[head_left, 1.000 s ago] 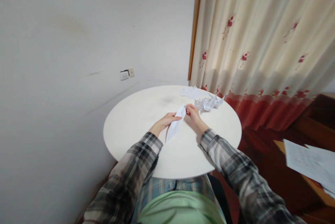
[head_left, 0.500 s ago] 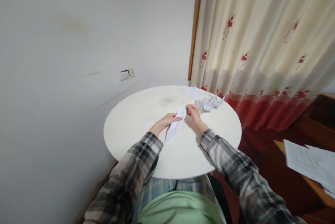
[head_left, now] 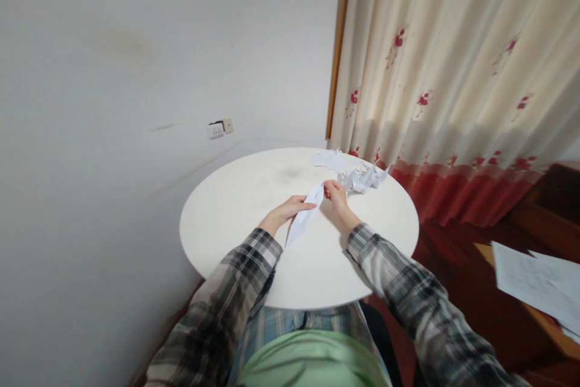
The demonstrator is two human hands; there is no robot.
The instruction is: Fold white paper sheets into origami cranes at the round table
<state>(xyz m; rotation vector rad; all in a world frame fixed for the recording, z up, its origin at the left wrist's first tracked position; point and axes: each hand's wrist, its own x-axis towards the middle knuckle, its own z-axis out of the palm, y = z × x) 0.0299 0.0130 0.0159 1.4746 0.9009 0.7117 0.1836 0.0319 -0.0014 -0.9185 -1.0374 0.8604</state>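
Note:
A long, narrow folded white paper (head_left: 302, 220) lies slanted over the round white table (head_left: 235, 206). My left hand (head_left: 286, 211) rests along its left edge with the fingers curled on it. Pinching the paper's far tip is my right hand (head_left: 336, 197). Both forearms wear plaid sleeves.
A heap of folded and crumpled white paper pieces (head_left: 353, 172) lies at the table's far right edge. A wall with a socket (head_left: 219, 128) stands to the left, a flowered curtain (head_left: 444, 73) behind. Loose sheets (head_left: 537, 281) rest on dark wooden furniture to the right.
My right hand has shifted a little to the right along the paper's far tip. The left hand and the paper stay put.

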